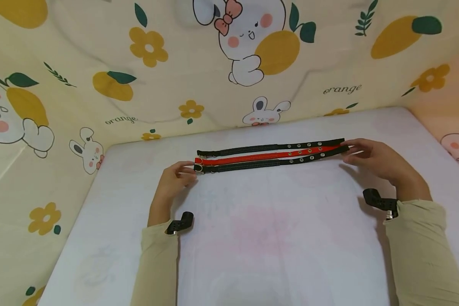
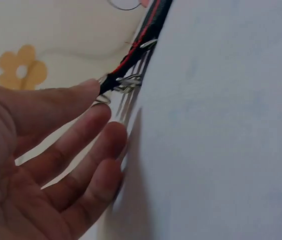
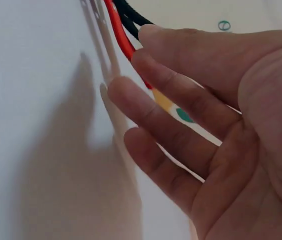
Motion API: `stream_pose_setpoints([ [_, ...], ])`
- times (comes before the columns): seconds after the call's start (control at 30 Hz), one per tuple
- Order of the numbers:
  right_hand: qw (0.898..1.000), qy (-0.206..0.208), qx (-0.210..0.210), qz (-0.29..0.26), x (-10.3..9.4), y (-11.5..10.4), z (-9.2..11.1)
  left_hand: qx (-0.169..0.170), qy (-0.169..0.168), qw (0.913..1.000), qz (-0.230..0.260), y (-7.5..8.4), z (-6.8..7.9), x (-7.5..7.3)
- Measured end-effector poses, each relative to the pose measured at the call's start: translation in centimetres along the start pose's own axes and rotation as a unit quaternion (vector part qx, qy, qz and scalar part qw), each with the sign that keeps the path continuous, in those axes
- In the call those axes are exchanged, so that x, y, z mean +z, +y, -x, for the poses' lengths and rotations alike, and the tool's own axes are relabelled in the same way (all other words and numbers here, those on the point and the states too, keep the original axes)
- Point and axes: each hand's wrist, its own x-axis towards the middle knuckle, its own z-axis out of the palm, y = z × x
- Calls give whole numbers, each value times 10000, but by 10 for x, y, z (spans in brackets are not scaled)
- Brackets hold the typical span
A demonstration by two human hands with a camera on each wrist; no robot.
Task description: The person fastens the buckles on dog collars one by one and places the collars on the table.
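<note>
Three pet collars lie side by side on the table: a far black collar (image 1: pixel 248 149), a red collar (image 1: pixel 241 159) in the middle, and a near black collar (image 1: pixel 248 165). Each strap has metal eyelets toward its right end. My left hand (image 1: pixel 174 180) pinches the near black collar at its left end, beside metal fittings (image 2: pixel 129 82). At the other end, my right hand (image 1: pixel 382 163) pinches the tip of the same black collar between thumb and index finger, raising it a little across the red one. The remaining fingers of both hands are spread.
A white cloth with faint pink patches covers the table (image 1: pixel 275 238). Behind it and at the left hangs a cream curtain (image 1: pixel 183 76) printed with rabbits, flowers and oranges. A small black camera mount (image 1: pixel 380 199) sits on each sleeve cuff.
</note>
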Motion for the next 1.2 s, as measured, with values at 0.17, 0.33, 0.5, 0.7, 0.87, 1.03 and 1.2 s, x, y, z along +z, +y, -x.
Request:
stream_pose_setpoints([
  [0.17,9998,182,-49,17,5,-5,-2,-55,196,9995,-256,6,2,4],
  [0.33,9990,385,-53,-229,9,-11,-4,134,322,9968,-715,15,3,9],
  [0.5,9996,140,-58,-254,18,-17,-8,350,365,9943,-942,15,7,15],
  [0.7,9990,357,-241,-122,21,-25,-10,361,311,9954,-826,13,4,23],
  [0.87,9982,523,-280,-98,16,-32,-9,564,397,9912,-1126,18,4,21],
  [1.03,9971,634,-280,-327,13,-39,-6,641,244,9913,-1120,26,11,14],
  [1.2,9950,726,-421,-534,11,-46,-2,928,150,9930,-714,31,16,10],
])
